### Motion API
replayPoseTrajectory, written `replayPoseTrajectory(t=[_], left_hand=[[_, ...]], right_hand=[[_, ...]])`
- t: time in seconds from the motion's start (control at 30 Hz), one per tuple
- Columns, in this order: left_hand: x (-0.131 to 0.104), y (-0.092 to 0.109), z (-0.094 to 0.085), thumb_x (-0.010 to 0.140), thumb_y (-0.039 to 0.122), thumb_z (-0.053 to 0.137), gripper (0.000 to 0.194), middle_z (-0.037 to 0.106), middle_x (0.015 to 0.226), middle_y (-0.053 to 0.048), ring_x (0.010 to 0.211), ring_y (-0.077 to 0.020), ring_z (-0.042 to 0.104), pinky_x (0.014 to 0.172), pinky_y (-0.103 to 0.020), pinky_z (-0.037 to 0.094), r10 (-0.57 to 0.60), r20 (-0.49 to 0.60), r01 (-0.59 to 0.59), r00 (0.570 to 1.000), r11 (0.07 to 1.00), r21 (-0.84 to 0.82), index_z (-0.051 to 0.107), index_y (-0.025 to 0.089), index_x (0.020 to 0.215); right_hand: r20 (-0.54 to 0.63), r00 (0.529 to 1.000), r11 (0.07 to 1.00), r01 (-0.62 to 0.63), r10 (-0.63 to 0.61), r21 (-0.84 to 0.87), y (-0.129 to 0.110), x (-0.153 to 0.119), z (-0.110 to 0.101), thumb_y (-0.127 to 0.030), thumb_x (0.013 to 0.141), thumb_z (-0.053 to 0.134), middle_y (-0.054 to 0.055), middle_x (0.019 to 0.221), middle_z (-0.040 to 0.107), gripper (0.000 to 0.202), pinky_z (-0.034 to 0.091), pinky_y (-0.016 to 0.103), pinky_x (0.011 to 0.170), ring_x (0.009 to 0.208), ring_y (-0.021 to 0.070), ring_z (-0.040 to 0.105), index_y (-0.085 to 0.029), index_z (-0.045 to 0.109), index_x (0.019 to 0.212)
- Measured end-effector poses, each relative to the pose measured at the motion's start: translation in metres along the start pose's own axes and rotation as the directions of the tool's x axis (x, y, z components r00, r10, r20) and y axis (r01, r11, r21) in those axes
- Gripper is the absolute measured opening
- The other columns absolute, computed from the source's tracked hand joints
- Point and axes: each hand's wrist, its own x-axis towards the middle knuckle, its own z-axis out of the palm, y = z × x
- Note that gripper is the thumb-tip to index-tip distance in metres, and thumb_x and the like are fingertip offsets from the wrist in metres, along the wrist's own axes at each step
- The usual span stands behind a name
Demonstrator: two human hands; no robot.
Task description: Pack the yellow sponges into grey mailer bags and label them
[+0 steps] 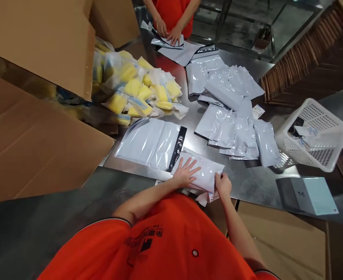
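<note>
A white plastic mailer (205, 171) lies at the near edge of the metal table. My left hand (185, 173) rests on its left part with fingers spread. The fingers of my right hand (223, 184) are closed on the mailer's right end. Left of it is a stack of flat white mailers (149, 142) with a black strip along the right side. Beyond my hands to the right lies a pile of filled white mailers (230, 128). Several yellow items in clear bags (144, 91) are heaped at the back left. A paper slip (214, 196) pokes out below the mailer.
Large cardboard boxes (37, 147) stand at the left. A white basket (320, 120) holding small items, a light blue box (315, 194) and stacked cardboard (308, 58) are at the right. Across the table (189, 126), another person's hands (171, 34) press on a mailer.
</note>
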Motion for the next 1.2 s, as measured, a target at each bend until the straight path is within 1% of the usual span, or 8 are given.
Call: replayPoseTrajectory(t=[0.1, 0.2, 0.37, 0.67, 0.73, 0.8, 0.9, 1.2], left_hand=[[0.002, -0.006, 0.004, 0.092, 0.051, 0.057, 0.061, 0.034, 0.161, -0.009, 0.148, -0.0428, 0.024, 0.114, -0.074, 0.01, -0.012, 0.0, 0.012, 1.0, 1.0, -0.005, 0.043, 0.035, 0.149], [0.003, -0.005, 0.001, 0.091, 0.049, 0.06, 0.062, 0.033, 0.161, -0.009, 0.148, -0.0451, 0.022, 0.113, -0.075, 0.011, -0.019, -0.009, 0.019, 1.0, 0.999, -0.038, 0.044, 0.034, 0.149], [0.008, -0.007, 0.0, 0.09, 0.047, 0.063, 0.059, 0.036, 0.159, -0.011, 0.147, -0.0463, 0.023, 0.113, -0.075, 0.011, -0.001, -0.043, -0.004, 0.999, 0.991, -0.134, 0.049, 0.031, 0.145], [0.01, -0.011, -0.009, 0.09, 0.044, 0.063, 0.039, 0.059, 0.138, -0.012, 0.142, -0.0373, 0.036, 0.118, -0.069, 0.013, -0.023, -0.033, 0.013, 0.999, 0.962, -0.273, 0.066, 0.025, 0.124], [0.016, -0.008, -0.019, 0.09, 0.037, 0.063, 0.03, 0.064, 0.129, -0.012, 0.135, -0.0318, 0.047, 0.117, -0.059, 0.027, -0.258, -0.042, 0.196, 0.965, 0.822, -0.534, 0.069, 0.021, 0.114], [0.026, -0.007, -0.028, 0.093, 0.035, 0.056, 0.025, 0.071, 0.108, -0.012, 0.112, -0.0256, 0.063, 0.104, -0.046, 0.047, -0.547, 0.047, 0.374, 0.835, 0.504, -0.779, 0.07, 0.016, 0.1], [0.043, -0.01, -0.039, 0.097, 0.038, 0.045, 0.035, 0.07, 0.076, -0.007, 0.074, -0.0174, 0.069, 0.072, -0.03, 0.058, -0.672, 0.216, 0.432, 0.708, 0.169, -0.886, 0.066, 0.014, 0.083], [0.055, -0.021, -0.042, 0.09, 0.026, 0.051, 0.025, 0.055, 0.057, 0.002, 0.051, -0.0106, 0.057, 0.049, -0.019, 0.047, -0.692, 0.362, 0.47, 0.624, -0.037, -0.882, 0.052, 0.018, 0.066]], right_hand=[[-0.183, 0.933, 0.95, 0.3, -0.31, -0.083, -0.014, 0.003, -0.002, -0.039, 0.089, 0.049, 0.021, 0.119, 0.065, 0.043, 0.043, 0.039, 0.087, 0.108, 0.0307, 0.057, -0.012, 0.062, 0.12], [-0.074, 0.81, 0.81, 0.567, -0.581, -0.149, -0.029, 0.007, 0.008, -0.032, 0.095, 0.042, 0.019, 0.124, 0.063, 0.04, 0.042, 0.039, 0.093, 0.11, 0.0272, 0.056, -0.011, 0.061, 0.123], [0.003, 0.807, 0.791, 0.581, -0.591, -0.191, -0.058, 0.015, 0.019, -0.029, 0.096, 0.042, 0.02, 0.12, 0.064, 0.037, 0.041, 0.038, 0.092, 0.11, 0.0272, 0.055, -0.008, 0.064, 0.118], [0.409, 0.635, 0.586, 0.769, -0.655, -0.256, -0.17, 0.043, 0.027, -0.027, 0.098, 0.048, 0.011, 0.108, 0.067, 0.026, 0.035, 0.032, 0.08, 0.099, 0.0237, 0.054, -0.018, 0.072, 0.102], [0.386, 0.64, 0.586, 0.767, -0.665, -0.262, -0.171, 0.045, 0.022, -0.027, 0.099, 0.045, 0.011, 0.103, 0.067, 0.029, 0.034, 0.031, 0.076, 0.093, 0.0218, 0.055, -0.017, 0.072, 0.099], [0.338, 0.64, 0.583, 0.769, -0.691, -0.265, -0.166, 0.04, 0.014, -0.026, 0.099, 0.043, 0.011, 0.1, 0.066, 0.03, 0.032, 0.031, 0.074, 0.089, 0.0208, 0.055, -0.016, 0.072, 0.099], [0.337, 0.597, 0.527, 0.802, -0.728, -0.282, -0.158, 0.028, 0.0, -0.022, 0.098, 0.043, 0.011, 0.096, 0.066, 0.029, 0.03, 0.032, 0.072, 0.086, 0.0213, 0.055, -0.017, 0.071, 0.104], [0.429, 0.574, 0.538, 0.815, -0.698, -0.214, -0.151, 0.018, -0.009, -0.035, 0.097, 0.053, 0.011, 0.107, 0.067, 0.029, 0.044, 0.034, 0.083, 0.095, 0.0219, 0.059, -0.016, 0.066, 0.115]])
